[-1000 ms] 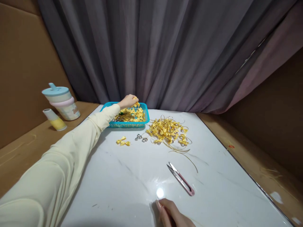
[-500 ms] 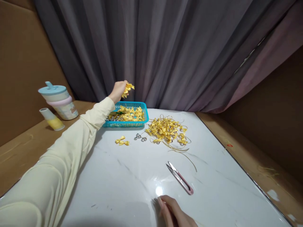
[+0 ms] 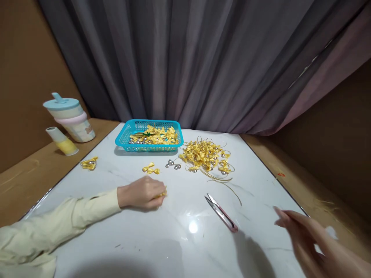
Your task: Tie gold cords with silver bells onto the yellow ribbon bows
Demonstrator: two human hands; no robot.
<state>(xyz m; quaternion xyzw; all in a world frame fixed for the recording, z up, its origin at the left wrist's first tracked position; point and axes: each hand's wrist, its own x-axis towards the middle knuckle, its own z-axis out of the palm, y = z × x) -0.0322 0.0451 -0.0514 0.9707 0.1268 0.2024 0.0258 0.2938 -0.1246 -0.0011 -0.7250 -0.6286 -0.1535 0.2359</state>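
Observation:
My left hand [image 3: 145, 193] is closed around yellow ribbon bows [image 3: 162, 193] just over the white tabletop; only a bit of yellow shows past its fingers. My right hand [image 3: 315, 239], at the lower right, has its fingertips pinched together, and whatever they hold is hidden. A few loose bows [image 3: 150, 168] lie beyond my left hand, beside several silver bells [image 3: 173, 164]. Between the two hands rest pink-handled thread snips [image 3: 222, 213], blades pointing away to the left. Behind them sits a heap of yellow bows with silver bells and gold cords [image 3: 204, 154].
A turquoise basket [image 3: 120, 141] holding more bows and bells stands at the back. Another small bow bunch [image 3: 89, 163] lies near the left edge. A lidded cup [image 3: 74, 119] and a yellow thread spool [image 3: 62, 141] stand on the brown surface at left. A grey curtain [image 3: 185, 61] hangs behind.
My left hand has come down from above the basket to the table's middle with bows in it. A bow bunch at the left edge is now visible. My right hand has moved right.

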